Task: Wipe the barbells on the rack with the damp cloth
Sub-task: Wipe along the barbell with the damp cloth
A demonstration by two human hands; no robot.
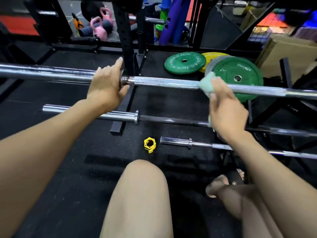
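Barbell (164, 82) on the rack lies left to right before us; our right hand (226, 110) fingers wrap the damp cloth (206, 85) around its shaft, our left hand (106, 86) grips near the collar.
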